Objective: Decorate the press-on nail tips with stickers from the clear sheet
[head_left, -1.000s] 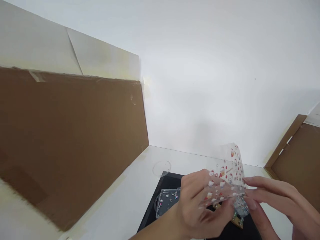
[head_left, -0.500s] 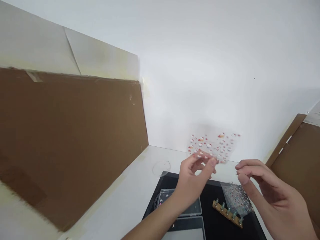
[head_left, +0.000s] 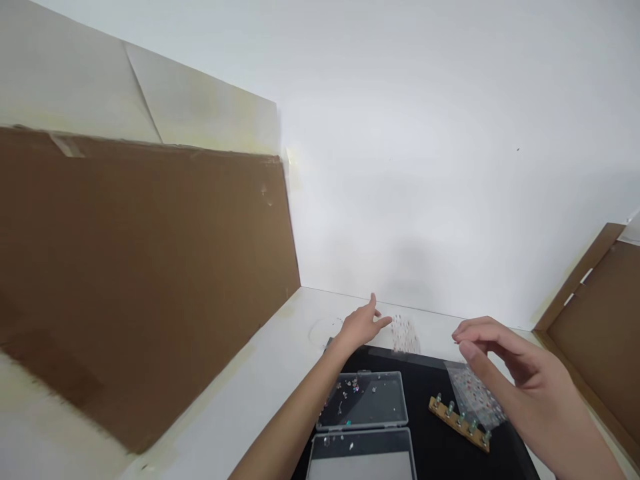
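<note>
Two bare hands above a black rectangular mat [head_left: 425, 447] on a white tabletop [head_left: 215, 413]. Your left hand [head_left: 361, 325] reaches beyond the mat's far edge, its grip open, with the fingers spread. Its fingertips are nearest to a translucent sheet with small reddish prints [head_left: 406, 335], which is at the far side of the mat and blurred; contact between hand and sheet cannot be told. Your right hand [head_left: 525, 383] is raised at the right, its grip closed on a tiny dark piece [head_left: 456, 342], too small to identify. Partly behind this hand, on the mat's right side, lies a clear plastic sheet dotted with coloured specks [head_left: 475, 393]. Just to its left, a narrow wooden strip [head_left: 457, 422] carries a row of greenish pegs [head_left: 461, 419]. On the left part of the mat, a clear rectangular plastic case [head_left: 367, 427] lies open; its far half contains scattered shiny gems [head_left: 355, 386], its near half a flat white insert [head_left: 363, 467].
</note>
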The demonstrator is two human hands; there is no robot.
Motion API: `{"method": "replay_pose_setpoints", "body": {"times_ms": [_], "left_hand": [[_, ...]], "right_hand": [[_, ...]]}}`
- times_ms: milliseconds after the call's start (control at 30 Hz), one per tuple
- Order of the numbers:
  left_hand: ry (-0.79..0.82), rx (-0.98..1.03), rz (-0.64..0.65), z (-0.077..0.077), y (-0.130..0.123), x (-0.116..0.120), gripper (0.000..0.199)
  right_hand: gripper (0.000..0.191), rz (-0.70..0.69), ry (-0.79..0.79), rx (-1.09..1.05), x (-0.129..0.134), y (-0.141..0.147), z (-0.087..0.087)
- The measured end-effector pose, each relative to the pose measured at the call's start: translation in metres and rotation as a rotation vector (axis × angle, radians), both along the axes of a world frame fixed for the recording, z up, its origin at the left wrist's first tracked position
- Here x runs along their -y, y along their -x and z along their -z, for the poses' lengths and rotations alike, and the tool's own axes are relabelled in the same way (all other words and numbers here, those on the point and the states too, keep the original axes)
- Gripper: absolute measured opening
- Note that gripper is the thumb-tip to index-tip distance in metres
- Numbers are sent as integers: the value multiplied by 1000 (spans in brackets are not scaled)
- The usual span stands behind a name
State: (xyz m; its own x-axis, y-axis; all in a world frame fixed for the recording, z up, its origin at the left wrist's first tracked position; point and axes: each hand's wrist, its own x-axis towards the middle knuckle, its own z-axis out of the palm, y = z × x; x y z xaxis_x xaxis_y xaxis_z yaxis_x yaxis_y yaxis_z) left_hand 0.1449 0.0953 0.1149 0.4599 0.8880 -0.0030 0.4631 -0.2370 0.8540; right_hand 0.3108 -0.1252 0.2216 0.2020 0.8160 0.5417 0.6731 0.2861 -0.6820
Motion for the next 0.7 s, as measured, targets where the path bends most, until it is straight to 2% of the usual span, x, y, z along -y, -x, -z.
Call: {"method": "replay_pose_setpoints", "body": {"times_ms": [100, 200, 267, 300, 367, 400, 500, 700], "left_hand": [[-106, 9, -49, -12, -1, 9, 84], [-304, 212, 13, -42, 1, 37, 48], [-624, 526, 110, -63, 8, 63, 26], [-783, 607, 172, -73, 12, 76, 21], [-1013, 669, 267, -87, 21, 100, 19], [-1067, 668, 288, -91, 25, 110, 17], [-1119, 601, 279, -97, 31, 123, 17], [-1193, 488, 270, -93, 30, 114, 12]], "right_hand": [[37, 12, 26, -63, -2, 4, 2], [40, 12, 48, -153, -5, 2, 5], [40, -17, 73, -203, -7, -1, 5], [40, -38, 86, -227, -8, -3, 5], [39, -93, 113, -270, -10, -4, 4], [39, -126, 129, -291, -11, -4, 3], [36, -218, 189, -346, -11, -2, 0], [37, -253, 249, -389, -8, 3, -1]]}}
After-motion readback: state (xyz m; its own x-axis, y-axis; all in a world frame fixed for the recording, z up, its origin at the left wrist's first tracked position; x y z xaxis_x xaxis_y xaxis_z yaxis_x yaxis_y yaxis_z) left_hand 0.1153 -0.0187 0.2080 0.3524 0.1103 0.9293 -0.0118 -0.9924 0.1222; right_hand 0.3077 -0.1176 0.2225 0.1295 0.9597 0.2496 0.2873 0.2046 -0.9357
